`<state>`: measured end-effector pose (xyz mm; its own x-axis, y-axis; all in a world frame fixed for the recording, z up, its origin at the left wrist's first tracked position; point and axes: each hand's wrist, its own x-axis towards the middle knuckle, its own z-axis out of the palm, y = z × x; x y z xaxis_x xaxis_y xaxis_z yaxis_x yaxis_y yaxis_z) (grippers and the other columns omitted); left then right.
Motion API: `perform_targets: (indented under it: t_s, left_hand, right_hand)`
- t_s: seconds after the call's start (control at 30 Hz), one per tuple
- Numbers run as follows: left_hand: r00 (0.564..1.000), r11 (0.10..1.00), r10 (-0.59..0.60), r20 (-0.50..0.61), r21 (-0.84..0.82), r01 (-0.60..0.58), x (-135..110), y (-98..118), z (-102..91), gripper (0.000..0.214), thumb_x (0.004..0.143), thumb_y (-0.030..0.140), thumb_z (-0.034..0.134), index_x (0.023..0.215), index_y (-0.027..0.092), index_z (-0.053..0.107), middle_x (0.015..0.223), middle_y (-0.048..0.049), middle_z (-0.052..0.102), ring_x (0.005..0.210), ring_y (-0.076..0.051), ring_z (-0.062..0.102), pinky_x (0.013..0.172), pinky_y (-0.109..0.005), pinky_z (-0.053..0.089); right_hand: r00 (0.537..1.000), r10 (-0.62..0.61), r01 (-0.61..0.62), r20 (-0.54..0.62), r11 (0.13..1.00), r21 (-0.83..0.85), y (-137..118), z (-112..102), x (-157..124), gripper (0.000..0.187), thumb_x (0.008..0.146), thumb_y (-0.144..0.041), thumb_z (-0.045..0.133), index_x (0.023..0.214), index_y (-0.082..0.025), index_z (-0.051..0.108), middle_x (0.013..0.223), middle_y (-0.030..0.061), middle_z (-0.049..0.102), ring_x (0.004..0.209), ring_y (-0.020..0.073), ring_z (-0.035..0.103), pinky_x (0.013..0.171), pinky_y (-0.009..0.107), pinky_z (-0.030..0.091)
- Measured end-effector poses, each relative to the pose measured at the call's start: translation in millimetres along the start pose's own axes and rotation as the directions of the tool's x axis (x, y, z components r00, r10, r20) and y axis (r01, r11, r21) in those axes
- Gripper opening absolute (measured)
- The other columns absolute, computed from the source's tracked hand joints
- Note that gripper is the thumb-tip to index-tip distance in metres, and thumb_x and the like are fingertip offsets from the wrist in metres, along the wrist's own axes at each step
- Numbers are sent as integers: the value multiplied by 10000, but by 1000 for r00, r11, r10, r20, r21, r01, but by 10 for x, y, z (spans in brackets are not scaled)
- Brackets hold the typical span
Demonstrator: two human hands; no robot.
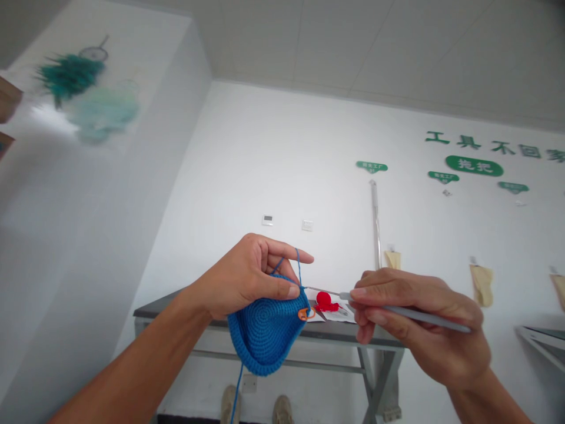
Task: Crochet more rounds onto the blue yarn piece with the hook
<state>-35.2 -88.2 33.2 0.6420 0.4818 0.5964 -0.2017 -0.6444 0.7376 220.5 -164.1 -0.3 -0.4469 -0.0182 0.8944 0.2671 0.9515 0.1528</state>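
My left hand (260, 274) pinches the upper edge of a round blue crochet piece (267, 335), thumb in front. Blue yarn (299, 268) loops over its outstretched index finger and runs down to the edge of the work. A crochet hook (410, 313) with a grey handle lies in my right hand (419, 312), held like a pen. Its thin metal tip reaches the top right edge of the blue piece, at the yarn. An orange stitch marker (304, 314) is clipped to the right side of the piece. A blue yarn strand (237, 391) hangs below.
Behind my hands stands a dark-topped table (154, 303) with grey legs. On it lie a red yarn ball (323, 299) and white paper (348, 313). A pole (376, 221) and beige cloths (481, 282) hang on the white wall. Shoes (282, 408) show below.
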Motion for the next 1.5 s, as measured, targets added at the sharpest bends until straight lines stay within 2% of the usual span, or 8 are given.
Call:
perform_targets:
  t_s: [0.37,0.5,0.63,0.87,1.13,1.37,1.43,1.5]
  left_hand:
    - [999,1000,23,-32,-21,-23,-21,8,59,560,700,150,922,1242,107,786,744,-58,816,669,-189,732,599,-257,530]
    - [997,999,44,-70,-27,-46,-41,2,102,605,708,165,927,1287,93,765,759,-57,812,666,-181,721,599,-256,531]
    - [992,996,71,-108,-44,-76,-50,-19,129,615,714,160,931,1299,87,757,756,-38,798,643,-143,683,598,-234,511]
    - [991,996,82,-104,-30,-85,-55,-27,141,623,730,185,924,1323,104,750,785,-47,811,656,-153,686,606,-250,504]
    - [989,995,101,-104,25,-99,-56,-37,145,583,766,155,894,1328,111,745,789,-25,805,665,-129,669,624,-236,500]
    - [991,993,118,-67,-8,-119,-43,-36,172,676,759,160,909,1399,112,697,784,-16,798,685,-139,693,643,-245,510]
    - [990,992,124,-73,-4,-125,-47,-39,178,696,759,165,912,1415,115,687,794,-20,800,689,-142,696,644,-247,513]
    - [988,991,131,-86,-8,-132,-55,-42,183,686,758,154,907,1407,110,690,787,-16,797,665,-128,680,620,-234,501]
  right_hand:
    - [989,107,-97,-107,991,91,-17,70,-26,201,952,-154,748,1098,-231,864,688,51,774,498,172,732,455,264,619]
    - [860,410,-312,-305,894,322,-60,248,-136,90,921,-264,819,989,-221,857,678,27,779,431,149,708,378,206,587]
    - [708,639,-409,-299,717,564,-85,406,-137,192,919,-382,819,885,-193,812,624,5,755,391,114,665,342,153,539]
    - [705,648,-364,-288,679,638,34,438,-19,440,842,-486,857,612,-153,683,488,11,681,248,109,552,212,134,377]
    - [604,724,-471,-332,661,584,-81,358,54,447,804,-481,890,585,-144,694,465,7,657,277,83,549,262,115,402]
    - [450,892,-541,-48,315,780,100,490,111,593,665,-556,943,440,-152,571,326,-45,494,179,10,334,207,74,196]
    - [479,878,-511,-21,298,806,96,541,102,587,672,-558,945,455,-154,578,336,-51,501,183,8,338,206,70,200]
    - [570,813,-426,-117,415,804,75,541,70,549,703,-543,940,493,-153,616,379,-40,559,193,22,394,209,74,251]
